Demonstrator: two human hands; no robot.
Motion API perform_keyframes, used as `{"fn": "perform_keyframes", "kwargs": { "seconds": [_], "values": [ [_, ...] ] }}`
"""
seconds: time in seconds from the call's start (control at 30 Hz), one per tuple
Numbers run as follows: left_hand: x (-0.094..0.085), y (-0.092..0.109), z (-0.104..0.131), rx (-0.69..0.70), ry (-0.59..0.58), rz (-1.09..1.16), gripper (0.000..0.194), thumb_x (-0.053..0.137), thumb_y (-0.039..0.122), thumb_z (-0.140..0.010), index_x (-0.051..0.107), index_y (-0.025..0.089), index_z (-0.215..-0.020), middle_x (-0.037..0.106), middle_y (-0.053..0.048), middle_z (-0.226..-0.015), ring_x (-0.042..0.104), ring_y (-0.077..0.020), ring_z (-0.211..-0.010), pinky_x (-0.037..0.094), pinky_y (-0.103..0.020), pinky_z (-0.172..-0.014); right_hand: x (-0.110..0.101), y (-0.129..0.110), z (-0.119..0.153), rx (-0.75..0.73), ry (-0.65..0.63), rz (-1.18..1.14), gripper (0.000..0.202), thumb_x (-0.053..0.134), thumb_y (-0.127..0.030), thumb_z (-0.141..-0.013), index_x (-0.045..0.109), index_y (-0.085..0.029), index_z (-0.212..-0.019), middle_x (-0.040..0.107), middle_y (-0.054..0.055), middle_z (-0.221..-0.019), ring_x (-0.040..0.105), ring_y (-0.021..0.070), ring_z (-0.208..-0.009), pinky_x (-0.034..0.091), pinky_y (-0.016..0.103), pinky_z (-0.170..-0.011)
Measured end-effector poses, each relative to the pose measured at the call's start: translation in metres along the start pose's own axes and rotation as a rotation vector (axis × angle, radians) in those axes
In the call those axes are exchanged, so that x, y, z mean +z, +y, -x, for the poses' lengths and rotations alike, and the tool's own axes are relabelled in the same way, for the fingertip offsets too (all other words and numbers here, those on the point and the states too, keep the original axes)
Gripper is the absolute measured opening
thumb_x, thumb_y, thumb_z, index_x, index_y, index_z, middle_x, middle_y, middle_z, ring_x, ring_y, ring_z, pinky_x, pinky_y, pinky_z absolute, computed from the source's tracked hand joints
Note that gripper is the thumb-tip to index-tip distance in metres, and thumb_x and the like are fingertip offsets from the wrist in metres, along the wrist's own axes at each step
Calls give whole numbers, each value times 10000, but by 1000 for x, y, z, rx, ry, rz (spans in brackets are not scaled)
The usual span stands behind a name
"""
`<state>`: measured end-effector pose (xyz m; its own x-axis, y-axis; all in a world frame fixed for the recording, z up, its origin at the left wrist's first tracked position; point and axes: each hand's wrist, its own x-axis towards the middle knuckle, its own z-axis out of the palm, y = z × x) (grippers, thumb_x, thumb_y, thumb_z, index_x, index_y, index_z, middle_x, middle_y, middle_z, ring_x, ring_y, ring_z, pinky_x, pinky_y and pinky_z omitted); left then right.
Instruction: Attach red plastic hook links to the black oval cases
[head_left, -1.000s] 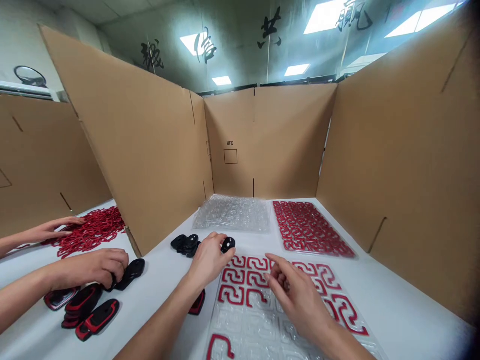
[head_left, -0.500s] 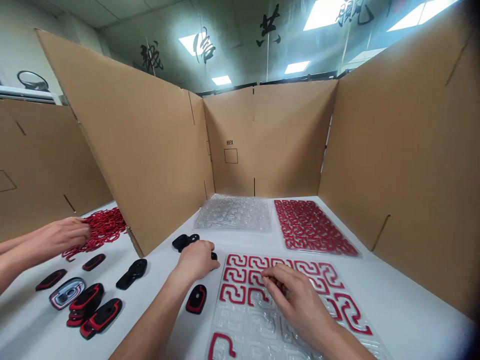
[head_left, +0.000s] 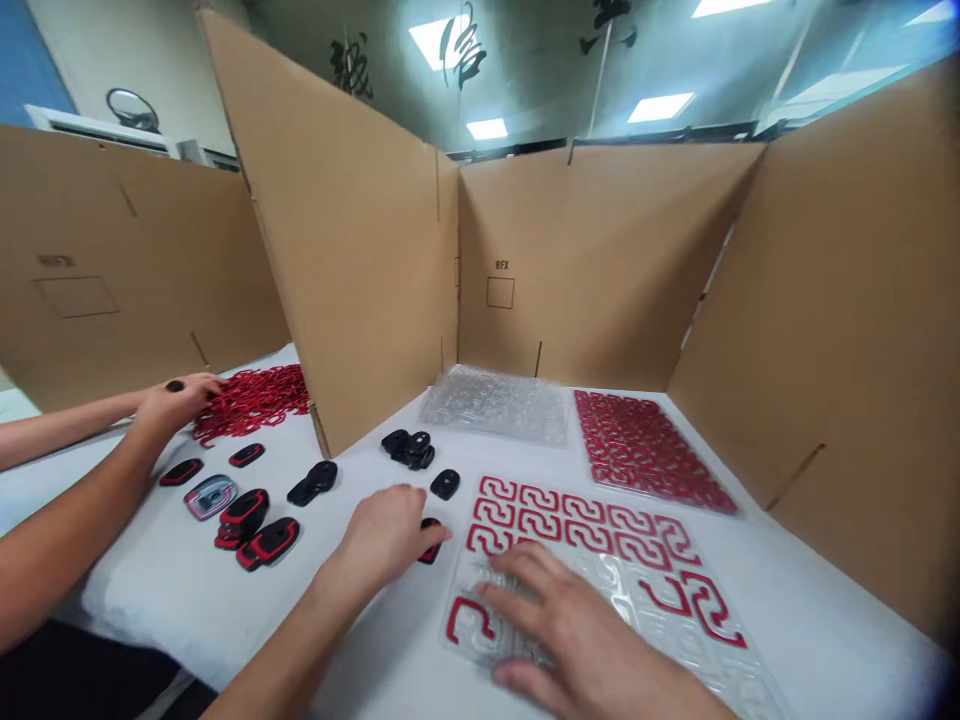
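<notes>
Cardboard partition (head_left: 360, 240); stack of clear trays (head_left: 499, 403); full red-piece tray (head_left: 645, 450); co-worker's red pile (head_left: 255, 398).

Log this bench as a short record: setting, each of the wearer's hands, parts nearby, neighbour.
setting: white table walled by cardboard partitions
left hand: fingers on a black-and-red piece
right hand: flat on the clear tray holding red frames
nearby: loose black pieces, stacked clear trays, filled red tray
neighbour: another person's hand at a red pile
</notes>
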<state>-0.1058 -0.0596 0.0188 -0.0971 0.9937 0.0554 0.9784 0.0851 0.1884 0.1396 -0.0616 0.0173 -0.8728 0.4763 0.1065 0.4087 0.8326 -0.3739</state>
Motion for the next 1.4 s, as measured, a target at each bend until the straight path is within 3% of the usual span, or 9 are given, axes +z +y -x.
{"fn": "perform_keyframes", "kwargs": {
  "seconds": [0.13, 0.37, 0.57, 0.7, 0.77, 0.9, 1.13, 1.3, 1.4],
  "values": [
    [15, -6, 18, 29, -9, -25, 235, 475, 336, -810, 650, 183, -848, 685, -123, -945, 683, -298, -831, 451, -362, -680, 13, -9, -1, 8, -28, -5, 455, 704, -405, -816, 620, -241, -1232, 606, 83, -1235, 540, 248, -1109, 407, 346, -1001],
    [18, 7, 9, 60, 32, 105, 119, 471, 238, -764, 563, 200, -830, 669, -80, -876, 654, -236, -813, 407, -299, -692, 25, 8, -1, -14, 25, 5, 614, 757, -334, -760, 541, -212, -1321, 623, 84, -1183, 555, 238, -1062, 436, 293, -950],
    [15, 16, 3, 103, 15, 247, 71, 474, 220, -751, 528, 214, -796, 638, -20, -710, 601, -201, -678, 336, -261, -600, 21, 20, 0, -114, 136, 15, 415, 609, -279, -889, 550, -238, -1298, 637, 66, -1147, 573, 202, -1017, 440, 264, -906],
    [2, 34, -14, 257, -44, 512, 104, 511, 215, -729, 573, 209, -812, 595, 22, -691, 550, -167, -671, 347, -241, -599, -1, 33, 7, 257, 395, 42, 283, 456, -131, -914, 628, -190, -1130, 626, 79, -1070, 555, 204, -1016, 424, 300, -906],
    [-2, 50, -30, 321, -111, 724, 139, 557, 222, -708, 605, 194, -836, 615, 10, -756, 560, -170, -737, 387, -239, -636, -6, 41, 8, 388, 343, 97, 318, 415, -29, -860, 674, -177, -971, 628, 79, -980, 565, 205, -956, 434, 295, -837],
    [5, 85, -55, 285, -224, 1133, 190, 658, 285, -684, 616, 164, -824, 600, 11, -699, 540, -141, -658, 404, -231, -592, -2, 49, 6, 383, 268, 80, 327, 452, 17, -768, 689, -184, -874, 635, 73, -955, 577, 210, -949, 434, 289, -823],
    [52, 99, -49, 68, -289, 1546, 368, 787, 458, -642, 622, 147, -751, 621, 10, -607, 516, -94, -500, 409, -204, -479, 17, 62, -4, 461, 623, -622, 252, 597, -251, -837, 618, -195, -1082, 641, 17, -778, 618, 176, -722, 488, 276, -660],
    [50, 97, -46, 115, -363, 1768, 352, 714, 471, -747, 695, 133, -844, 690, -50, -750, 588, -123, -623, 475, -215, -548, 22, 63, -10, 427, 772, -987, 342, 653, -386, -811, 601, -188, -1084, 563, -32, -680, 563, 136, -610, 458, 233, -532],
    [46, 98, -43, 175, -393, 1748, 306, 743, 394, -741, 712, 148, -919, 717, -65, -841, 620, -141, -686, 498, -229, -600, 15, 61, -10, 416, 850, -1094, 379, 698, -447, -777, 597, -183, -1030, 594, -34, -681, 577, 124, -571, 465, 234, -531]
  ]
}}
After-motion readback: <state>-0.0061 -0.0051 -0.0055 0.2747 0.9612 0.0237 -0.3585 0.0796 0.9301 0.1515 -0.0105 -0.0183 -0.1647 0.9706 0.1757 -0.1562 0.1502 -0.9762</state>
